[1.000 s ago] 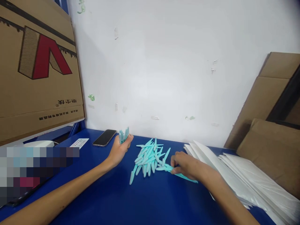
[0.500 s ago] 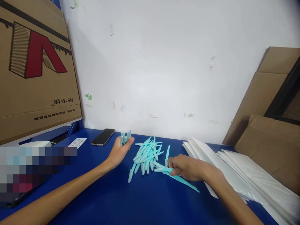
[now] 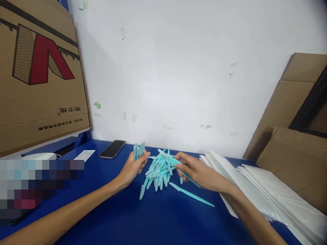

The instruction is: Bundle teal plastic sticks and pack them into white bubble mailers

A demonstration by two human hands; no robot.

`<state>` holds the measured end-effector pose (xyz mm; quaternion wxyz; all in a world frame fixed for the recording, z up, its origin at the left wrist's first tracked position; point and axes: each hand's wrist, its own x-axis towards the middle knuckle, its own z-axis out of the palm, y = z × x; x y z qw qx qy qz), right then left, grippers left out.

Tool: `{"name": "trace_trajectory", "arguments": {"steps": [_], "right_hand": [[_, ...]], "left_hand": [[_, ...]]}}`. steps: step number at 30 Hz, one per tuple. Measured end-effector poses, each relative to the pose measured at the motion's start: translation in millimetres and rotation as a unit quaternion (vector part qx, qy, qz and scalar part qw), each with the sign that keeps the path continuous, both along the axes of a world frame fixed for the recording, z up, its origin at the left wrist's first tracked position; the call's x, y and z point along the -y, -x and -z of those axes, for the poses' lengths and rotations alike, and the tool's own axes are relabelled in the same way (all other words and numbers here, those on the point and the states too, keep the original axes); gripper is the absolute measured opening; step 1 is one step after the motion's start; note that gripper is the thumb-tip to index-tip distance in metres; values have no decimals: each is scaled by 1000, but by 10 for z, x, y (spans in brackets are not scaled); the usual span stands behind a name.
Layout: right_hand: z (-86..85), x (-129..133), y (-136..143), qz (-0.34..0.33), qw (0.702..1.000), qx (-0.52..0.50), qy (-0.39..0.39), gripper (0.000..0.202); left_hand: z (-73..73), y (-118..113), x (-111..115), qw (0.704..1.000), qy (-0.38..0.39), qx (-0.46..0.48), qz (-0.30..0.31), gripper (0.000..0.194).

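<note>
Upright in my left hand (image 3: 133, 167) is a small bunch of turquoise sticks (image 3: 138, 150) with pale caps, my fingers wrapped round them. My right hand (image 3: 190, 167) pinches a few more turquoise sticks (image 3: 184, 174), slanting over the right side of a loose pile. That pile of capped turquoise sticks (image 3: 159, 173) lies between my hands on the blue table (image 3: 153, 224). One single stick (image 3: 195, 197) rests apart, below my right hand. Another stick (image 3: 181, 180) is partly hidden under my right hand.
A dark phone (image 3: 112, 149) and a printed card (image 3: 85, 155) lie at the left. White packets (image 3: 276, 194) are stacked at the right, with folded cardboard (image 3: 291, 160) behind. A large carton (image 3: 46, 102) stands at the left, and a white wall (image 3: 166, 75) rises behind the table.
My right hand has lifted its sticks up and towards the pile, leaving one stick lying on the table. My left hand has shifted slightly, still holding its bunch.
</note>
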<state>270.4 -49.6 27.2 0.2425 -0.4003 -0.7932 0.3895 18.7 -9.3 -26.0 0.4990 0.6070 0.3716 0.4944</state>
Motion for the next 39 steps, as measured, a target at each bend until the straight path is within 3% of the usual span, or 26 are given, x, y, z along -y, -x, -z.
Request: {"name": "trace_trajectory", "arguments": {"steps": [2, 6, 9, 12, 17, 21, 25, 29, 35, 37, 39], "right_hand": [[90, 30, 204, -17, 991, -121, 58, 29], [300, 86, 525, -23, 943, -303, 139, 34], [399, 105, 619, -4, 913, -372, 166, 35], [455, 109, 652, 22, 914, -381, 137, 35], [528, 155, 748, 34, 940, -334, 55, 36], [540, 226, 843, 39, 953, -296, 48, 32], [553, 256, 919, 41, 944, -317, 79, 35], [590, 253, 945, 92, 917, -358, 148, 49], [501, 316, 896, 81, 916, -310, 243, 56], [485, 335, 901, 78, 886, -350, 294, 55], [501, 343, 924, 79, 827, -425, 359, 56]], "left_hand": [[-23, -34, 78, 999, 20, 19, 44, 35], [-57, -108, 241, 989, 47, 82, 112, 37], [-60, -153, 313, 985, 60, 93, 131, 46], [-55, -189, 350, 986, 72, 84, 129, 45], [-66, -264, 418, 997, 27, 29, 72, 42], [-48, -319, 465, 1000, -7, 23, 8, 39], [11, -336, 478, 999, -16, 13, -37, 40], [35, -313, 433, 999, -5, 2, -53, 40], [-106, -157, 250, 973, -129, -1, -190, 38], [-162, -107, 197, 969, -135, 34, -205, 38], [-192, -86, 177, 963, -147, 67, -215, 38]]}}
